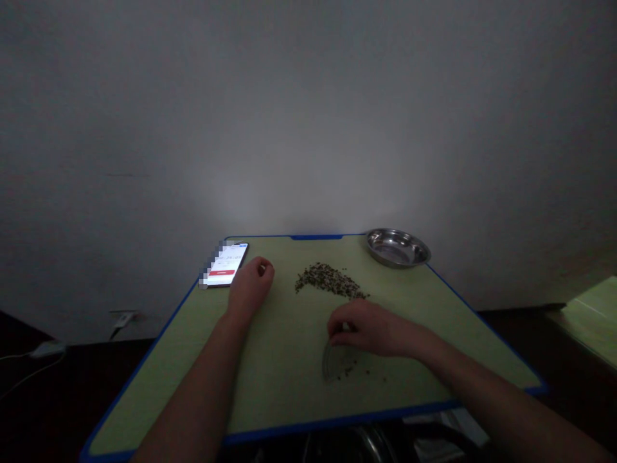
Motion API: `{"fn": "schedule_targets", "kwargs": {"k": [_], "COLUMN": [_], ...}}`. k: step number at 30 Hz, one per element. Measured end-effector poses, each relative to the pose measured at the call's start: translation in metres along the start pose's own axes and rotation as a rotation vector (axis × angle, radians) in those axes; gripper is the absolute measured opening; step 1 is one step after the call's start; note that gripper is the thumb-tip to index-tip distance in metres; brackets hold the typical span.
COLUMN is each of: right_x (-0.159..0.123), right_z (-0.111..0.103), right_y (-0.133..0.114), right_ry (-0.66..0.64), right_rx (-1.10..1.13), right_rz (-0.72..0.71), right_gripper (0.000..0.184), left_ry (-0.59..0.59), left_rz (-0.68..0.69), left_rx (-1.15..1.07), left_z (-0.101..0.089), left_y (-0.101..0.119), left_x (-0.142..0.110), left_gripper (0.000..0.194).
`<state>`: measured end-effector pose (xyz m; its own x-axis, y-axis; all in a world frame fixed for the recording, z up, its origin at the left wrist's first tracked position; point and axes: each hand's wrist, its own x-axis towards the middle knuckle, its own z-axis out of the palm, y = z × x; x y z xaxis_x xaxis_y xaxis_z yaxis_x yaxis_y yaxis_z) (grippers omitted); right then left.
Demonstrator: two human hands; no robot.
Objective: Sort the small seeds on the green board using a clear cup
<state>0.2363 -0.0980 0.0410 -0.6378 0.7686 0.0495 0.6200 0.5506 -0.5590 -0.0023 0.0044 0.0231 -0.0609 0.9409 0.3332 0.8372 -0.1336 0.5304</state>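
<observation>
My left hand [251,283] rests on the table beside a lit phone [224,267], its fingers curled closed; whether anything lies inside them is hidden. To the right of it spreads a pile of small dark and pale beans or seeds [330,280]. Just in front of that pile, my right hand [361,326] pinches the rim of a clear, see-through dish [328,363] at the table's near side. Several loose seeds [348,371] show beside the dish's rim, below the right hand. The dish's outline is faint, so its full shape is hard to make out.
A shiny steel bowl [398,249] stands at the far right corner of the pale green, blue-edged table [279,392]. Behind the table rises a grey wall [299,128]. A charger with a cable [123,321] is at the wall, low on the left. The light is dim.
</observation>
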Motion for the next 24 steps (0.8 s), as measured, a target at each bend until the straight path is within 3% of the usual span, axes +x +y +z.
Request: {"fn": "schedule_targets", "kwargs": {"k": [4,9,14,18,24], "right_x": [-0.018,-0.053,-0.087,-0.101,-0.105], "right_z": [-0.018,-0.045,-0.047,-0.037,-0.029], "right_y": [0.01,0.049,0.085,0.094,0.091], "right_ry": [0.12,0.393,0.508,0.486,0.424], "right_rx": [0.044,-0.002,-0.107,-0.104,-0.078], "right_rz": [0.131,0.341,0.538,0.605,0.59], "right_gripper": [0.017,0.027,0.029,0.028,0.028], "left_ry": [-0.008,-0.011,-0.023,-0.045,-0.054], "left_rz": [0.004,0.006,0.007,-0.003,-0.007], "left_rx": [-0.018,-0.031,-0.02,-0.008,0.015], "left_z": [-0.001,-0.001,0.0,0.0,0.001], "left_y": [0.001,0.0,-0.001,0.001,0.001], "left_x": [0.0,-0.001,-0.002,-0.001,0.001], "left_gripper": [0.025,0.025,0.025,0.026,0.027]}}
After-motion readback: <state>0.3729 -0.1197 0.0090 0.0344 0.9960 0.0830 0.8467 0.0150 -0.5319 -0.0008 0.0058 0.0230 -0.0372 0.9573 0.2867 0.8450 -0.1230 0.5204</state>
